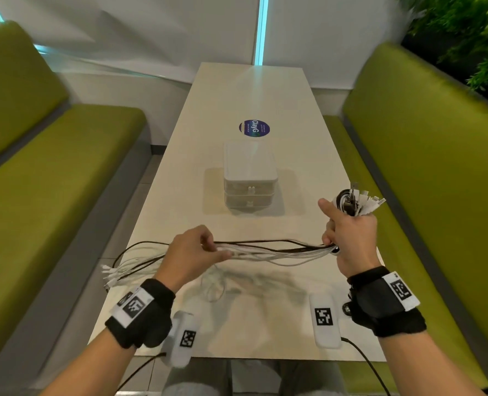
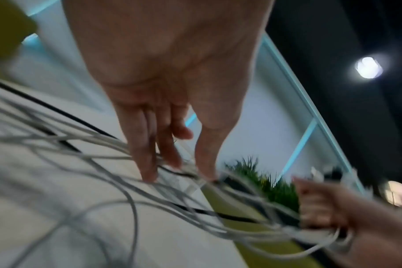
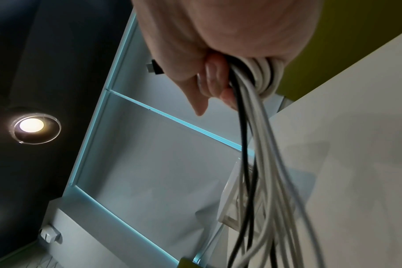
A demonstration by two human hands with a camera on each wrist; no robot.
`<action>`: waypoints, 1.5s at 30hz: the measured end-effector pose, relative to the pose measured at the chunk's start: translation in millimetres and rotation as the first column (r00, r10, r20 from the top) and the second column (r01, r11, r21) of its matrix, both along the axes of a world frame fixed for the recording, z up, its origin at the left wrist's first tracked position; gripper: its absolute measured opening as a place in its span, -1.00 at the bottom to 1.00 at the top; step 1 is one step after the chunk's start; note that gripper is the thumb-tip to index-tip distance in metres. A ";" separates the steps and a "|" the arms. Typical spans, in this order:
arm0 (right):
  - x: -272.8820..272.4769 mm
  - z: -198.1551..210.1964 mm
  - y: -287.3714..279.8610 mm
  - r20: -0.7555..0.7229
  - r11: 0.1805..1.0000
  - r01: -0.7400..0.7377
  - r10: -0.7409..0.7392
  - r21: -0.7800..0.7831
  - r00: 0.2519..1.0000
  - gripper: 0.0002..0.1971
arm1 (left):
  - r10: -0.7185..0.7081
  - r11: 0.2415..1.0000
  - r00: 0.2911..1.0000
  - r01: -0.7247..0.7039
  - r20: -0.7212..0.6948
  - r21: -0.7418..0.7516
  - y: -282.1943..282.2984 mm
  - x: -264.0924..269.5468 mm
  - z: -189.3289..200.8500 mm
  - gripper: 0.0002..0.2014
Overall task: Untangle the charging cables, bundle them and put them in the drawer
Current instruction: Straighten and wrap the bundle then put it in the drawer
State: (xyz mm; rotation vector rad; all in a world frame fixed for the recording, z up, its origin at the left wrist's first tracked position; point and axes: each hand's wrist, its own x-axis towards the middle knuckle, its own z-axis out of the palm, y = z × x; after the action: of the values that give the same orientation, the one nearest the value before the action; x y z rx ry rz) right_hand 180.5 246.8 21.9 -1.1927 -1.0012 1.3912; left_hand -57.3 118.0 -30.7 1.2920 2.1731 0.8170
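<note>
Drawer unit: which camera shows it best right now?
Head view: the white drawer unit sits mid-table, both drawer fronts visible and closed. Right wrist catches only a part of it behind the cables; left wrist shows none.

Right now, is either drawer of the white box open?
No, in the head view both drawers of the white drawer box sit flush with its front, knobs facing the person.
</note>
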 end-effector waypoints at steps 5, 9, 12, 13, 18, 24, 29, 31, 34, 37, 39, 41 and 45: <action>-2.4 -2.2 0.3 0.018 1.000 0.002 -0.002 0.000 1.000 -0.66 | -0.262 0.961 0.921 0.276 -0.289 0.011 -14.7 -0.5 -30.6 -0.61; -3.1 -2.6 2.6 0.031 1.000 -0.003 0.002 0.005 1.000 -0.65 | -0.287 0.947 0.828 0.322 -0.482 -0.011 -11.7 -12.7 -51.2 -0.54; -4.4 -4.6 3.6 0.036 1.000 0.002 -0.001 -0.005 0.999 -0.64 | -0.280 0.956 0.795 0.284 -0.538 -0.079 -7.9 -13.7 -51.4 -0.60; -4.8 -5.4 3.6 0.035 1.000 0.003 -0.002 -0.009 0.999 -0.64 | -0.278 0.958 0.791 0.273 -0.545 -0.093 -6.9 -12.8 -51.6 -0.63; -5.4 -9.6 0.8 0.043 1.000 0.001 0.000 -0.018 0.999 -0.62 | -0.254 0.967 0.817 0.226 -0.518 -0.117 -1.7 -10.5 -54.2 -0.85; -3.8 -9.7 6.5 0.077 1.000 0.021 -0.020 -0.005 0.997 -0.63 | -0.284 0.948 0.770 0.313 -0.571 -0.050 -4.2 -12.6 -55.2 -0.78; -3.4 -11.0 11.3 0.096 1.000 0.021 -0.021 0.008 0.995 -0.67 | -0.238 0.950 0.809 0.309 -0.537 0.044 -6.8 -13.6 -53.2 -0.73; -4.2 -11.9 12.1 0.101 1.000 0.023 -0.024 0.007 0.995 -0.67 | -0.278 0.940 0.803 0.340 -0.527 0.023 -7.9 -9.1 -50.6 -0.74; -5.5 -13.4 12.3 0.108 1.000 0.021 -0.022 0.007 0.994 -0.68 | -0.399 0.898 0.725 0.432 -0.561 -0.080 -9.4 -3.5 -53.7 -0.74; -8.1 -14.4 12.3 0.113 1.000 0.016 -0.017 0.008 0.993 -0.66 | -0.438 0.887 0.693 0.436 -0.572 -0.152 -6.5 -1.8 -55.5 -0.67; -10.0 -14.9 12.4 0.121 1.000 0.012 -0.013 0.008 0.993 -0.67 | -0.442 0.887 0.693 0.431 -0.570 -0.164 -3.5 -1.5 -53.4 -0.75; -10.1 -14.8 14.0 0.131 1.000 0.014 -0.016 0.014 0.991 -0.68 | -0.439 0.887 0.707 0.439 -0.555 -0.142 -1.4 -2.1 -52.1 -0.75; -6.7 -17.1 18.3 0.206 0.999 0.025 -0.035 0.049 0.978 -0.68 | -0.381 0.906 0.830 0.424 -0.408 0.016 -3.0 -7.9 -42.1 -0.88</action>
State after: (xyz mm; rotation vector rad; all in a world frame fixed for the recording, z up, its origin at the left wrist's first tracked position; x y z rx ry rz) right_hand 173.8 265.1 4.8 -1.3327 -1.1485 1.2322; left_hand -65.2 115.0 -72.9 2.0353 2.0359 0.5340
